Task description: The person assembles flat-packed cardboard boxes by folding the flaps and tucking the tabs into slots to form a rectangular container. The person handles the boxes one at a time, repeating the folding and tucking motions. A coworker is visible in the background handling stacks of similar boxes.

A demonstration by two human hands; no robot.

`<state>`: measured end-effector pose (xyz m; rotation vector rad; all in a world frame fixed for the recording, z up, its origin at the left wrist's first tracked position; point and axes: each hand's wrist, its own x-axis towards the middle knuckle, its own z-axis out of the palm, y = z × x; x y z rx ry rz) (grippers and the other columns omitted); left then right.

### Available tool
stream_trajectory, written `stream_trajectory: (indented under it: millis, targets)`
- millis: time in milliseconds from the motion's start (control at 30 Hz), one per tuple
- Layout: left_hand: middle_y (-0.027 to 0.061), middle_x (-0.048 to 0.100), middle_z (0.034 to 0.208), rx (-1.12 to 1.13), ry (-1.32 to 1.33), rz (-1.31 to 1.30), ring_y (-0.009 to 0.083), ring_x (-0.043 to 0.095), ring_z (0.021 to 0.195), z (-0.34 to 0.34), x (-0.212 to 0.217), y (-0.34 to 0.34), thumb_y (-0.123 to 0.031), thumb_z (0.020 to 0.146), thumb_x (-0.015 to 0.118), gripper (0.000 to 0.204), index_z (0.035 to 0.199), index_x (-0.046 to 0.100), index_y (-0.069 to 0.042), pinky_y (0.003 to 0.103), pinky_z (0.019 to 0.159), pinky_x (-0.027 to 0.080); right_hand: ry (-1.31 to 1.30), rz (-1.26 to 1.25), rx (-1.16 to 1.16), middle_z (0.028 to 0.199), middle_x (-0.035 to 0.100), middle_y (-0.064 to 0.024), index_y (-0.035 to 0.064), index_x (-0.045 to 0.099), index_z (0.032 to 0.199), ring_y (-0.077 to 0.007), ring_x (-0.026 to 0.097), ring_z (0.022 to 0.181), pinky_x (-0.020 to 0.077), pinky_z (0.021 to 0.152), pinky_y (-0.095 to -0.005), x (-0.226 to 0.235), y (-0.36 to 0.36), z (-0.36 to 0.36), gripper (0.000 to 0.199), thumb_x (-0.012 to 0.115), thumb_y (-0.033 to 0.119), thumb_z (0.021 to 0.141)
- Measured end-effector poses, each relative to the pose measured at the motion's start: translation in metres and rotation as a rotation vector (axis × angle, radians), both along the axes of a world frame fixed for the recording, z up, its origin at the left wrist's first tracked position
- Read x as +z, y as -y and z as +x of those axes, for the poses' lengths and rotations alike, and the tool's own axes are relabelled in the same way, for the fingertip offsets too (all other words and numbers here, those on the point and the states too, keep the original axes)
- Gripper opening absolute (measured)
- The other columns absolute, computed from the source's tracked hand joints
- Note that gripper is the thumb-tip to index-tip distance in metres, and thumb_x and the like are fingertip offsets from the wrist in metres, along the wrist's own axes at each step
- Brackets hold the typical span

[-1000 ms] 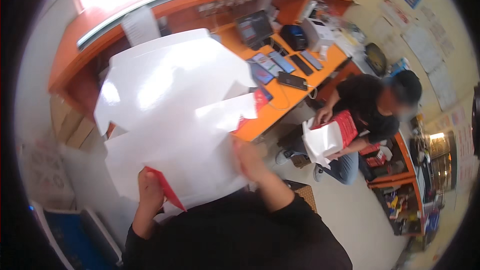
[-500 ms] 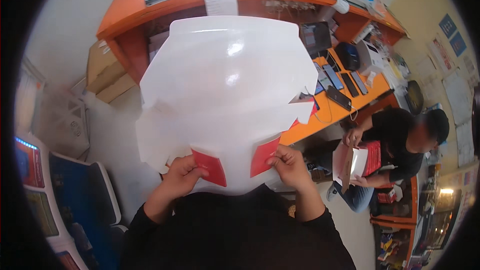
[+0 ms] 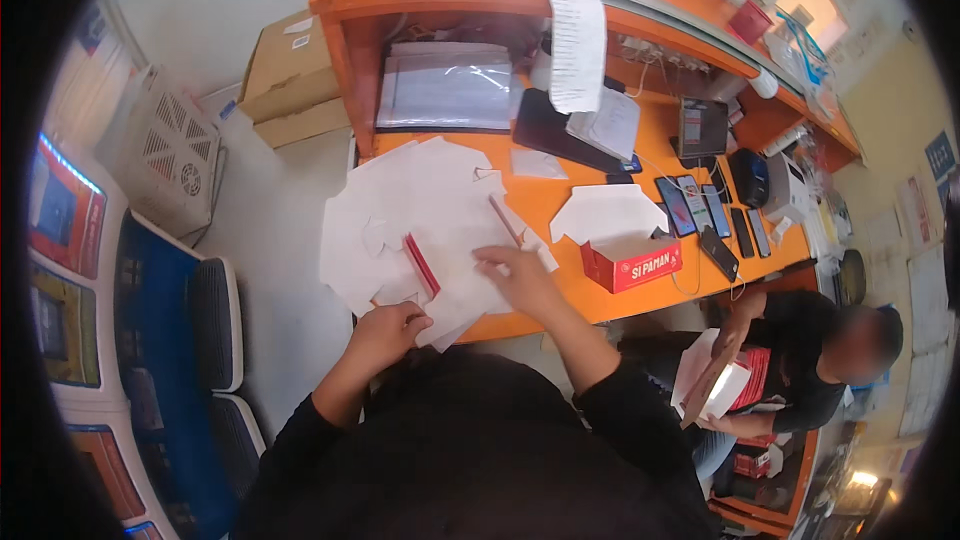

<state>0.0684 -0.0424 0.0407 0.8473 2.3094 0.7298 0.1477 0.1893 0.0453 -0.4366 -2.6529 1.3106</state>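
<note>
A flat white cardboard box blank (image 3: 445,205) lies on the orange desk (image 3: 535,295) in front of me, its white side up. Two creased flaps stand up from it: a red left flap (image 3: 421,266) and a narrow right flap (image 3: 507,221). My left hand (image 3: 385,333) is at the blank's near edge, thumb and fingers closed on the cardboard there. My right hand (image 3: 515,280) rests over the blank beside the right flap, fingers stretched out and apart, holding nothing.
A folded red-and-white box (image 3: 632,265) stands open on the desk at right. Several phones (image 3: 700,205) and cables lie beyond it. A paper strip (image 3: 577,50) hangs from the shelf. At right, a seated co-worker (image 3: 800,360) holds a similar box. Blue chairs (image 3: 165,340) line the left.
The blank has come down from close in front of me onto the desk. My right hand has let go of its red flap; my left has shifted to the near edge. The view has swung left.
</note>
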Motion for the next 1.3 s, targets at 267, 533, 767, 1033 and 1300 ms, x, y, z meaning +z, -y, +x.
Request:
stream_trajectory:
  millis: [267,533,767,1033,1300]
  targets:
    - [0.0137,0.066,0.085,0.091,-0.145,0.177,0.0298,0.064,0.074,-0.007,0.005,0.001,-0.023,0.087,0.059,0.025,0.109,0.063,-0.012,0.039,0.066,0.049,0.132,-0.349,0.015,0.099,0.066,-0.011,-0.0004,0.063,0.104,-0.0195,0.064,0.091,0.0495,0.08,-0.0302,-0.064,0.037,-0.053,0.035,0.068,0.028,0.084]
    - [0.0105,0.063,0.084,-0.131,-0.358,-0.046,0.0286,0.062,0.079,-0.017,-0.015,-0.013,-0.025,0.089,0.054,0.039,0.128,0.052,-0.021,0.041,0.067,0.049,0.216,-0.298,0.086,0.096,0.067,-0.014,0.0025,0.065,0.106,-0.0194,0.064,0.083,0.0495,0.076,-0.0308,-0.088,0.029,-0.052,0.028,0.063,0.019,0.084]
    - [0.0098,0.063,0.086,-0.133,-0.367,-0.098,0.0281,0.062,0.082,-0.012,-0.01,-0.017,-0.027,0.085,0.059,0.033,0.117,0.062,-0.018,0.041,0.067,0.05,-0.147,-0.001,-0.083,0.088,0.064,-0.0157,0.0026,0.063,0.091,-0.0344,0.061,0.077,0.0494,0.068,-0.0383,-0.025,0.048,-0.038,0.014,0.059,0.013,0.082]
    - [0.0029,0.064,0.088,-0.045,-0.751,0.442,0.0212,0.059,0.092,-0.007,0.086,-0.021,-0.023,0.078,0.067,0.03,0.107,0.065,-0.015,0.048,0.093,0.039,-0.175,0.242,0.279,0.088,0.066,-0.0086,0.0062,0.064,0.091,-0.0292,0.062,0.076,0.0448,0.068,-0.0384,0.068,0.037,0.005,0.015,0.062,0.017,0.081]
    - [0.0066,0.068,0.087,0.117,0.417,0.416,0.014,0.063,0.075,-0.019,0.069,-0.021,-0.016,0.085,0.066,0.012,0.087,0.066,-0.004,0.03,0.075,0.05,-0.457,-0.161,0.169,0.089,0.068,-0.0054,0.0068,0.066,0.096,-0.0273,0.063,0.092,0.0344,0.097,-0.0428,0.093,-0.01,0.051,0.026,0.069,0.027,0.079]
